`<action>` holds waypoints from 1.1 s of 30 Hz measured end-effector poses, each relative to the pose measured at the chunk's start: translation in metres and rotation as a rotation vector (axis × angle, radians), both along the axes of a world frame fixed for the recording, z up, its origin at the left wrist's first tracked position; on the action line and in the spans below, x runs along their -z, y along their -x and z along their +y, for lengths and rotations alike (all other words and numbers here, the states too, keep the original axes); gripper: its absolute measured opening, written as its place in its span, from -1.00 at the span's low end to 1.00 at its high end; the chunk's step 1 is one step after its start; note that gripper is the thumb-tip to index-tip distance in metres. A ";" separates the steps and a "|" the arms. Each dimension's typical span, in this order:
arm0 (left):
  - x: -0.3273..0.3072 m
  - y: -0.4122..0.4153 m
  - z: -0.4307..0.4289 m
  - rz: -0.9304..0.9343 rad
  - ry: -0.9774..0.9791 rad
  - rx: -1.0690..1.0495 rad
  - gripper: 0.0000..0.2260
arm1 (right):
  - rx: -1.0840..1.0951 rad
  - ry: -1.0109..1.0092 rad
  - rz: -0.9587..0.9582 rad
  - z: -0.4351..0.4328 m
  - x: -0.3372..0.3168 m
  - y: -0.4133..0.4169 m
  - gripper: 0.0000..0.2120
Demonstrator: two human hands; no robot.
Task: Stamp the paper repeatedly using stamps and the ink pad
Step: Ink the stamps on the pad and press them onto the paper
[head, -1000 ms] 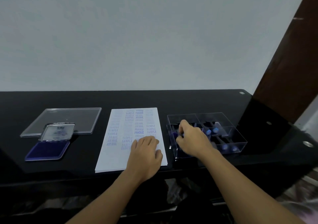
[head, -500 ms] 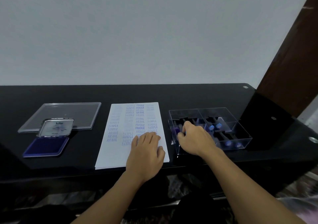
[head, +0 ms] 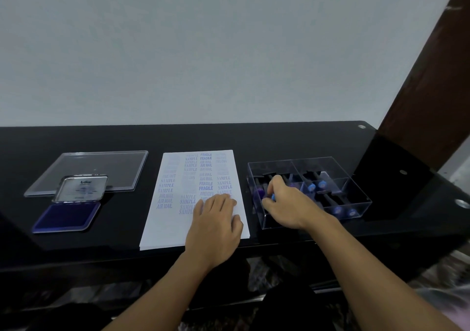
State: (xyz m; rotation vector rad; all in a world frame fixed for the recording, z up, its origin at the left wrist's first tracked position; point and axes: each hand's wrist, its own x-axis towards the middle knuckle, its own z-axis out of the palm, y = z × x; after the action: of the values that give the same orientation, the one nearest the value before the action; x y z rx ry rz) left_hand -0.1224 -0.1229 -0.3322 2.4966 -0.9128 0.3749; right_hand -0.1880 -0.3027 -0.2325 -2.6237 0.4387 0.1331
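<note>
Head view: right hand point(head: 287, 203) pinches a blue-tipped stamp point(head: 273, 197) inside the clear box point(head: 356, 193).

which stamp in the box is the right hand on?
The blue-knobbed stamp in the clear box's near-left compartment; the right hand's fingers pinch it. The others lie untouched further right.

Blue ink on white, set on black.
The paper point(head: 175, 218) is white, printed in columns of blue and violet words, some faint, some dark. The table point(head: 305, 139) is glossy black. The ink pad point(head: 66, 216) is deep blue, its lid point(head: 81, 188) silvery. The box point(head: 356, 201) is clear; the stamps point(head: 316, 185) in it have blue and purple knobs on black shafts.
</note>
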 end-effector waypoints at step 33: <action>-0.066 -0.004 -0.029 0.188 -0.012 0.019 -0.72 | 0.131 0.040 -0.356 -0.017 -0.001 0.011 -0.87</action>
State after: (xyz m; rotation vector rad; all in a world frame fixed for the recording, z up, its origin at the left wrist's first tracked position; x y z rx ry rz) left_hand -0.1184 -0.1517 -0.2663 2.4817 -0.8649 0.1259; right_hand -0.1988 -0.3202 -0.2315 -2.5732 0.4879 -0.3831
